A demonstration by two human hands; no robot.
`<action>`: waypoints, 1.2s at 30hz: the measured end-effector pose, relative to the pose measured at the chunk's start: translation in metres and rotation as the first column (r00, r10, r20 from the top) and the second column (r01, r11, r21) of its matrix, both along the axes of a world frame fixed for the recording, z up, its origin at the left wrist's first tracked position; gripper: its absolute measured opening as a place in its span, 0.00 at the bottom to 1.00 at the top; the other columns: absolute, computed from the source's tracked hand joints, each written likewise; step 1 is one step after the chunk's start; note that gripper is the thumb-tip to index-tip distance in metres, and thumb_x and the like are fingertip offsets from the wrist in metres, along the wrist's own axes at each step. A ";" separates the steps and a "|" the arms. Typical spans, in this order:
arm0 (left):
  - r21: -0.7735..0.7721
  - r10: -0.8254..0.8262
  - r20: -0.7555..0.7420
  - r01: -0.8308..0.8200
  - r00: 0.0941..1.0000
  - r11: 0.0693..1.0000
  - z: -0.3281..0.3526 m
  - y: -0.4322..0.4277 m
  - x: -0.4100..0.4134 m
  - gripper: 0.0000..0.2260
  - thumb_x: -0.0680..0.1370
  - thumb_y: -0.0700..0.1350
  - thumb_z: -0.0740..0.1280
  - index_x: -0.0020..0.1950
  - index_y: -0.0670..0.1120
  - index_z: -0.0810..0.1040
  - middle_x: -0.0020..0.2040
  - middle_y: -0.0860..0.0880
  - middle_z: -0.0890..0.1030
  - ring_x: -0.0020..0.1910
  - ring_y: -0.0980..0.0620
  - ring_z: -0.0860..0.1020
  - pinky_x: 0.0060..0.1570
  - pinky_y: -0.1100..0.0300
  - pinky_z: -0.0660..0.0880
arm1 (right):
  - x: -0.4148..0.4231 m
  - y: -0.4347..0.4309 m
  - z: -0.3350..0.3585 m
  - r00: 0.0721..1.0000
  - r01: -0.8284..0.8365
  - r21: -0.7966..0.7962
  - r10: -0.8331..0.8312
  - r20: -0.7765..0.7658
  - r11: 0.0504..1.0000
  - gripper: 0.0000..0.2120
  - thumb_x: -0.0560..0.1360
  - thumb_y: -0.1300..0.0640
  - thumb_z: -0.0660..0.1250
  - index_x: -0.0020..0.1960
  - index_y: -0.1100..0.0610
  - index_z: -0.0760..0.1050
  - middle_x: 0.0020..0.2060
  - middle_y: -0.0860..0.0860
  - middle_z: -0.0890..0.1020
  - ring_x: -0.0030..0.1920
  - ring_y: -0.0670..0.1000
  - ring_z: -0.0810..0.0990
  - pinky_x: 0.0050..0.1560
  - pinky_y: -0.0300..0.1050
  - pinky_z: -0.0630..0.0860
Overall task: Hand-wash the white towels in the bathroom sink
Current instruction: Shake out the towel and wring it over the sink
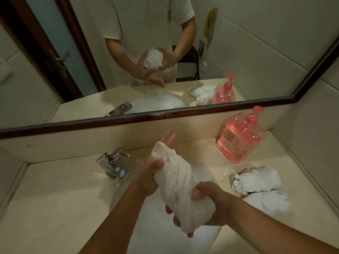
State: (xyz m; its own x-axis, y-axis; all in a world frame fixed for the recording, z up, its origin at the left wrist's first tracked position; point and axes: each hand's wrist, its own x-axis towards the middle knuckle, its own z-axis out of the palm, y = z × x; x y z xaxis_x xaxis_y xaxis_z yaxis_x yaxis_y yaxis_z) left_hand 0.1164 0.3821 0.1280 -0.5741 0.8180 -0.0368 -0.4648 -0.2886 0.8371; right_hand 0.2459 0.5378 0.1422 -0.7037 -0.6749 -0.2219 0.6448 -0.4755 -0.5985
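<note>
Wringing looks like the step in hand. Head view: the twisted towel (176,182) is held in the air over the sink (156,239), roped into a tight spiral and slanting from upper left to lower right. The left hand (148,178) has the upper end, with the thumb hooked over the cloth and the fingers straight, sticking out past the towel's tip. The right hand (211,202) has the lower end in a full wrap, fingertips showing underneath. The basin reads white; can't tell whether that's foam or water. The chrome faucet (113,165) is on the left rim, and no stream is visible from it. A pink pump bottle (240,142) stands at the back right of the table (55,198). Two more white towels (256,182) lie bunched on the table just right of the sink, touching each other; can't tell if they are washed or waiting. The mirror (165,52) above shows the same two-handed hold on the bundle. Judgement: the task is partway through, with at least one towel at squeeze-out. Next move calls for counter-rotating the hands to tighten the twist while keeping the bundle over the basin so runoff lands in the sink, then setting the towel down with the other two. The left hold looks loose; it probably needs the fingers closed first.
</note>
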 end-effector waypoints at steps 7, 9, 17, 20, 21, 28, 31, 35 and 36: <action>0.128 0.024 -0.007 -0.023 1.000 0.991 0.021 0.012 -0.001 0.13 0.65 0.47 0.84 0.44 0.49 0.83 0.46 0.48 0.82 0.52 0.41 0.83 0.57 0.38 0.76 | 0.002 0.003 -0.011 0.999 0.042 -0.118 -0.041 0.014 0.992 0.31 0.74 0.45 0.74 0.72 0.59 0.74 0.62 0.57 0.79 0.55 0.54 0.83 0.51 0.50 0.84; 0.106 0.031 0.018 -0.033 0.999 0.994 0.025 0.014 -0.001 0.13 0.66 0.48 0.83 0.42 0.48 0.82 0.44 0.48 0.81 0.50 0.43 0.83 0.57 0.40 0.75 | 0.006 0.013 -0.008 0.997 0.051 -0.106 -0.045 0.063 0.993 0.31 0.73 0.46 0.75 0.71 0.60 0.76 0.62 0.57 0.80 0.55 0.56 0.83 0.51 0.51 0.84; -0.001 0.029 -0.048 -0.029 0.998 1.000 0.050 0.016 0.007 0.17 0.63 0.51 0.86 0.38 0.49 0.80 0.39 0.49 0.81 0.45 0.46 0.84 0.46 0.47 0.82 | 0.009 0.036 0.022 0.999 -0.026 -0.002 0.026 0.027 1.000 0.39 0.66 0.46 0.85 0.72 0.57 0.76 0.63 0.60 0.78 0.57 0.58 0.84 0.54 0.54 0.85; -0.109 0.085 -0.023 -0.087 0.996 0.990 0.053 0.017 0.010 0.10 0.72 0.44 0.79 0.38 0.49 0.78 0.37 0.49 0.81 0.40 0.49 0.84 0.38 0.53 0.81 | 0.004 0.035 0.046 0.999 -0.040 0.318 0.030 0.037 0.947 0.39 0.59 0.54 0.89 0.66 0.59 0.77 0.53 0.59 0.84 0.50 0.59 0.86 0.45 0.55 0.86; -0.170 0.109 -0.061 -0.118 0.992 0.978 0.053 0.016 0.011 0.07 0.74 0.43 0.77 0.41 0.50 0.80 0.37 0.48 0.81 0.38 0.49 0.83 0.37 0.54 0.80 | 0.002 0.031 0.051 0.999 -0.032 0.454 0.023 0.027 0.891 0.37 0.60 0.57 0.88 0.65 0.58 0.77 0.51 0.58 0.85 0.49 0.58 0.86 0.45 0.56 0.86; -0.326 0.236 -0.382 -0.369 0.894 0.870 0.027 0.018 0.016 0.16 0.76 0.41 0.76 0.63 0.50 0.81 0.40 0.48 0.85 0.39 0.49 0.84 0.38 0.57 0.80 | -0.001 -0.001 0.011 0.971 0.229 0.713 -0.211 -0.115 0.663 0.30 0.66 0.60 0.83 0.65 0.56 0.77 0.48 0.56 0.85 0.47 0.57 0.87 0.41 0.54 0.83; -0.397 0.262 -0.436 -0.445 0.861 0.803 0.006 0.019 0.015 0.11 0.77 0.40 0.76 0.57 0.50 0.82 0.41 0.48 0.85 0.38 0.50 0.84 0.37 0.57 0.80 | -0.005 -0.013 -0.018 0.937 0.292 0.796 -0.325 -0.127 0.531 0.37 0.60 0.55 0.86 0.65 0.56 0.75 0.52 0.57 0.85 0.47 0.58 0.88 0.36 0.54 0.84; -0.483 0.248 -0.449 -0.467 0.859 0.741 -0.010 0.024 0.018 0.08 0.78 0.41 0.75 0.52 0.52 0.81 0.41 0.50 0.85 0.38 0.51 0.85 0.37 0.56 0.81 | -0.001 -0.015 -0.039 0.928 0.271 0.816 -0.365 -0.080 0.510 0.35 0.63 0.54 0.85 0.66 0.55 0.74 0.55 0.57 0.85 0.50 0.59 0.87 0.36 0.55 0.85; -0.502 0.236 -0.441 -0.456 0.866 0.735 -0.012 0.025 0.018 0.08 0.77 0.41 0.76 0.51 0.52 0.81 0.42 0.50 0.85 0.39 0.52 0.85 0.37 0.56 0.81 | 0.002 -0.013 -0.038 0.928 0.271 0.792 -0.367 -0.064 0.547 0.30 0.66 0.56 0.84 0.65 0.55 0.77 0.54 0.57 0.86 0.51 0.59 0.87 0.39 0.56 0.85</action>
